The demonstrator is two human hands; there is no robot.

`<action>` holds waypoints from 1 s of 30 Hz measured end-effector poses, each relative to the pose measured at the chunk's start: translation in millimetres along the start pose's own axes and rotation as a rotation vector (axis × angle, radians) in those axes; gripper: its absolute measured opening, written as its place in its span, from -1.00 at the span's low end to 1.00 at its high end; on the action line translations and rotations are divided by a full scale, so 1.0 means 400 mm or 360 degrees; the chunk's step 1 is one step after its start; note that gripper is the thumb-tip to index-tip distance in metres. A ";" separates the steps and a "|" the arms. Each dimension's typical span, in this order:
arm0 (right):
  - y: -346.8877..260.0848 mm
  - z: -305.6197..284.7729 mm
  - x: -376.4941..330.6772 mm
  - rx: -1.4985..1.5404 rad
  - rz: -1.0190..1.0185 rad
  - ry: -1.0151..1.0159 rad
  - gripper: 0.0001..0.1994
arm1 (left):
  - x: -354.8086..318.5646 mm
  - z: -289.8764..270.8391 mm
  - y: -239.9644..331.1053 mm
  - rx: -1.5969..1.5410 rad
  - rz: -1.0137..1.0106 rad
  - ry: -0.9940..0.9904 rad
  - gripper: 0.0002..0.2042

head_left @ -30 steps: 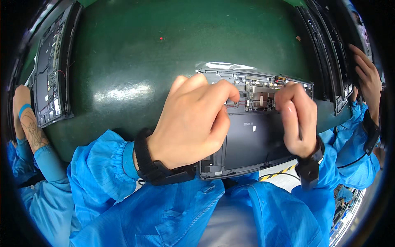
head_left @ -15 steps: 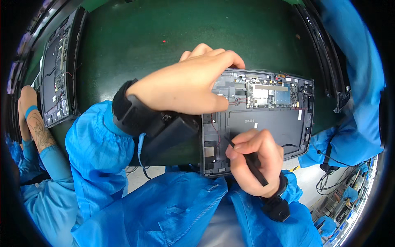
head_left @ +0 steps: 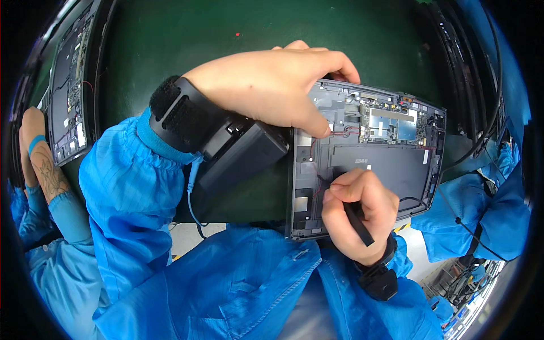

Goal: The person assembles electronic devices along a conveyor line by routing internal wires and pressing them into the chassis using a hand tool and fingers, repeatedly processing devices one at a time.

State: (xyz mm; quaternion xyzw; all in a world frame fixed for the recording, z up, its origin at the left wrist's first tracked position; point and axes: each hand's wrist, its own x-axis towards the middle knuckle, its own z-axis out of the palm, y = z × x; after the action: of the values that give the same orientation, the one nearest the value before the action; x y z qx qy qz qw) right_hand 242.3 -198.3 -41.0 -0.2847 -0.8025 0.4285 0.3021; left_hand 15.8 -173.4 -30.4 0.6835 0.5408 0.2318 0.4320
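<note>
An opened laptop-like device casing (head_left: 391, 170) lies on the table edge in front of me, its inside facing up. A circuit board (head_left: 391, 123) with silver shields and thin red wires runs along its far side. My left hand (head_left: 300, 85) grips the casing's far left corner, thumb on the inside and fingers over the far edge. My right hand (head_left: 362, 212) pinches a slim black hand tool (head_left: 359, 225), exact kind unclear. The tool's tip is at the left part of the casing, beside the large dark panel, partly hidden by my fingers.
The green table (head_left: 170, 45) carries another opened casing (head_left: 71, 85) at the left, near a co-worker's arm (head_left: 50, 164). Dark panels (head_left: 453, 68) stand at the far right, beside another person in blue (head_left: 470, 209). A black cable (head_left: 498, 85) hangs there.
The casing, with both my hands, now appears a little further right in the view. My left hand keeps its corner grip and my right hand still holds the black tool.
</note>
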 end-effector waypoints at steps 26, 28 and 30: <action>-0.040 -0.050 0.045 0.0450 0.0457 -0.0431 -0.89 | -0.033 0.024 -0.041 0.0112 0.0383 0.0271 -0.40; -0.046 -0.039 0.062 0.0361 0.0438 -0.0288 -0.86 | -0.028 0.028 -0.044 0.0107 0.0380 0.0280 -0.41; -0.037 -0.024 0.070 0.0309 0.0383 -0.0278 -0.86 | -0.023 0.036 -0.054 0.0077 0.0416 0.0362 -0.45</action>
State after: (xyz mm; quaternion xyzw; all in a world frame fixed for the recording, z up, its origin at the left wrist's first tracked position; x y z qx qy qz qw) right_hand 228.0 -180.3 -17.2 -0.3099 -0.7408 0.5601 0.2038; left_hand 12.7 -185.9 -54.7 0.7276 0.4980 0.3488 0.3176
